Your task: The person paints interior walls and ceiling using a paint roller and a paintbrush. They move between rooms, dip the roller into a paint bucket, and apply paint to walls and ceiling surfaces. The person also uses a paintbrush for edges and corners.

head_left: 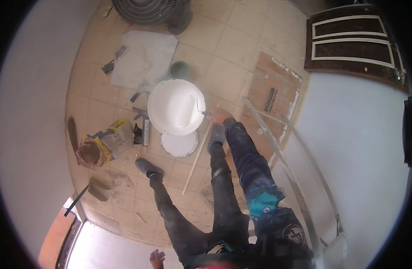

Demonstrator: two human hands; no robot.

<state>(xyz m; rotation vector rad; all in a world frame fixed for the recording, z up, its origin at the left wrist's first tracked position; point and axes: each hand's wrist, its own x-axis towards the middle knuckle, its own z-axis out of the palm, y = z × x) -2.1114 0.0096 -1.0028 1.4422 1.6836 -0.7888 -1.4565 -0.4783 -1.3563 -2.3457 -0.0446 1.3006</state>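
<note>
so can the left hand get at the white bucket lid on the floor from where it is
Probably not as things stand. The left hand hangs low by the picture's lower edge, far from the lid, with the person's legs stretched between them. The right hand is much closer, but it grips the roller handle at the paint bucket.

Room under renovation, paint bucket (pixel 175 107), ladder (pixel 295 175)

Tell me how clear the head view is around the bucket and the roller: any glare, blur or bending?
Head view: even daylight; the white paint in the bucket is nearly blown out, so the roller barely stands out; the right hand looks slightly soft; the ladder rails bow toward the rim.
</note>
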